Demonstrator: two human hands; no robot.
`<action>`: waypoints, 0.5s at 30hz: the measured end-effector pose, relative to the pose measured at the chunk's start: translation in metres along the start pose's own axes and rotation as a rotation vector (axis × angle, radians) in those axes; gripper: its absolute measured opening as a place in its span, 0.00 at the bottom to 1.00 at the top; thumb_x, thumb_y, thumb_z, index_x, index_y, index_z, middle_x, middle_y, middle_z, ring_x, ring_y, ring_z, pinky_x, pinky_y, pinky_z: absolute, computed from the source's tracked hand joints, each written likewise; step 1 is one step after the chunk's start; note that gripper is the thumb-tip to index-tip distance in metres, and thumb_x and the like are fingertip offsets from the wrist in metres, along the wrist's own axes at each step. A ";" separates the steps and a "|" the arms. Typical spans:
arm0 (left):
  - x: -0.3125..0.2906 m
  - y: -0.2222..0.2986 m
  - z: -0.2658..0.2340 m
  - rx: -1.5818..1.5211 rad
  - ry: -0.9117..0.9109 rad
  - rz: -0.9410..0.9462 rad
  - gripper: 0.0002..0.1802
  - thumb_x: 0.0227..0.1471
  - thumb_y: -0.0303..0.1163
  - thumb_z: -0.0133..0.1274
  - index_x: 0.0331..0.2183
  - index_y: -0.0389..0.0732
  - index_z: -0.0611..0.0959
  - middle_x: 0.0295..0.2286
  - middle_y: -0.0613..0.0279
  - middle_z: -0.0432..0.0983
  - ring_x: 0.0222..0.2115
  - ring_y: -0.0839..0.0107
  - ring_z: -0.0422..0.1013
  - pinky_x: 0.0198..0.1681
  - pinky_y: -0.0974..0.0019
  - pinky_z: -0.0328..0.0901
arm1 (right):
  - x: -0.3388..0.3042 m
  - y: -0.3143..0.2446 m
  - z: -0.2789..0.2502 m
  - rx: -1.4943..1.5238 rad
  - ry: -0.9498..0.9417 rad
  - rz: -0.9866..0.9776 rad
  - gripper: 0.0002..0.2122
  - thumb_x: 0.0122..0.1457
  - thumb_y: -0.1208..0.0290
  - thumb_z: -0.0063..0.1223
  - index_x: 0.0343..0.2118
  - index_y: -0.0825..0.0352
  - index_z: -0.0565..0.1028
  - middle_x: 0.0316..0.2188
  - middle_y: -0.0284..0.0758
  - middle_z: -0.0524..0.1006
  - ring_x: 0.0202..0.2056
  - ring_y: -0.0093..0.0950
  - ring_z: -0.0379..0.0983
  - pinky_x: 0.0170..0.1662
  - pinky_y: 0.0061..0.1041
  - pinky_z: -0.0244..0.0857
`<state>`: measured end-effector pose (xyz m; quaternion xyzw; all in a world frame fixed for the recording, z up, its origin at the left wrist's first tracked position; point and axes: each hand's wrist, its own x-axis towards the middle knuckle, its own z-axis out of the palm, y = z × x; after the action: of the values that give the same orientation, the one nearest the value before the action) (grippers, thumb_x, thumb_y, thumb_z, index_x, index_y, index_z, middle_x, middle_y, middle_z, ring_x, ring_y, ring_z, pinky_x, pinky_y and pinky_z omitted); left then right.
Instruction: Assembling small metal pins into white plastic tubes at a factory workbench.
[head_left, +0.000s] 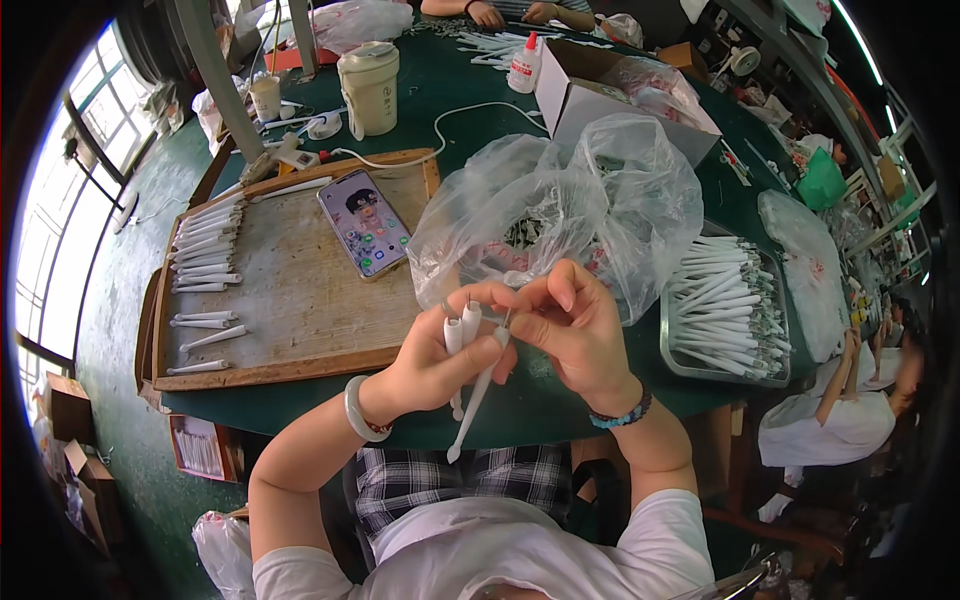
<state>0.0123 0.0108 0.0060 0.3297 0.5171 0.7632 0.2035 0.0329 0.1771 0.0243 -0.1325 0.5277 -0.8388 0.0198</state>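
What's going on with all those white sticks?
The person's left hand holds a few white sticks, and the fingers of the right hand seem to pinch a thin piece at the top of one. A clear plastic bag sits beyond the hands. To the left, more sticks lie in a wooden tray, and so does a phone. To the right, a metal tray is piled with them.

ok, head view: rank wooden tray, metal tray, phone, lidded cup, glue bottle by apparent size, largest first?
1. Wooden tray
2. Metal tray
3. Phone and lidded cup: too alike to rank; the cup sits farther back
4. Glue bottle
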 end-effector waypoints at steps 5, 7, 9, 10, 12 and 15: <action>-0.003 0.001 -0.001 -0.129 -0.055 -0.035 0.21 0.51 0.35 0.45 0.45 0.39 0.61 0.17 0.60 0.68 0.14 0.82 0.58 0.16 0.81 0.50 | 0.005 -0.003 -0.006 -0.022 0.097 -0.126 0.12 0.48 0.81 0.52 0.25 0.63 0.58 0.28 0.36 0.72 0.30 0.21 0.68 0.40 0.21 0.63; -0.004 -0.002 -0.002 -0.259 -0.070 -0.063 0.23 0.51 0.35 0.46 0.47 0.39 0.60 0.17 0.59 0.68 0.15 0.82 0.58 0.16 0.81 0.50 | 0.006 -0.012 -0.021 0.094 0.026 -0.092 0.14 0.47 0.77 0.55 0.35 0.66 0.63 0.33 0.35 0.70 0.37 0.21 0.67 0.43 0.20 0.62; -0.002 -0.004 -0.001 -0.294 -0.098 -0.056 0.24 0.50 0.35 0.46 0.47 0.39 0.60 0.19 0.58 0.68 0.17 0.80 0.61 0.17 0.81 0.52 | -0.007 -0.008 -0.019 -0.004 -0.062 0.020 0.17 0.47 0.74 0.55 0.39 0.68 0.64 0.35 0.35 0.69 0.38 0.21 0.66 0.43 0.20 0.61; -0.002 -0.005 0.000 -0.340 -0.076 -0.081 0.24 0.50 0.35 0.46 0.47 0.38 0.60 0.20 0.58 0.69 0.17 0.78 0.63 0.17 0.80 0.53 | -0.013 -0.005 -0.015 -0.048 -0.131 0.157 0.14 0.48 0.75 0.54 0.38 0.68 0.65 0.34 0.34 0.69 0.36 0.21 0.67 0.42 0.19 0.62; 0.001 -0.009 -0.002 -0.402 -0.090 -0.111 0.28 0.49 0.33 0.47 0.50 0.37 0.58 0.23 0.59 0.70 0.20 0.75 0.67 0.19 0.79 0.58 | -0.018 -0.003 -0.010 -0.091 -0.172 0.290 0.12 0.49 0.75 0.54 0.36 0.69 0.66 0.32 0.33 0.69 0.33 0.21 0.68 0.40 0.19 0.62; 0.005 -0.007 0.003 -0.251 -0.145 -0.220 0.30 0.50 0.33 0.47 0.52 0.37 0.55 0.24 0.58 0.70 0.19 0.75 0.67 0.19 0.78 0.59 | -0.027 -0.012 -0.007 0.105 -0.088 0.288 0.08 0.49 0.76 0.53 0.32 0.70 0.68 0.29 0.33 0.70 0.27 0.19 0.68 0.34 0.16 0.62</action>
<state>0.0111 0.0185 0.0019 0.2974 0.4346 0.7693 0.3618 0.0584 0.1938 0.0269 -0.0910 0.4953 -0.8471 0.1699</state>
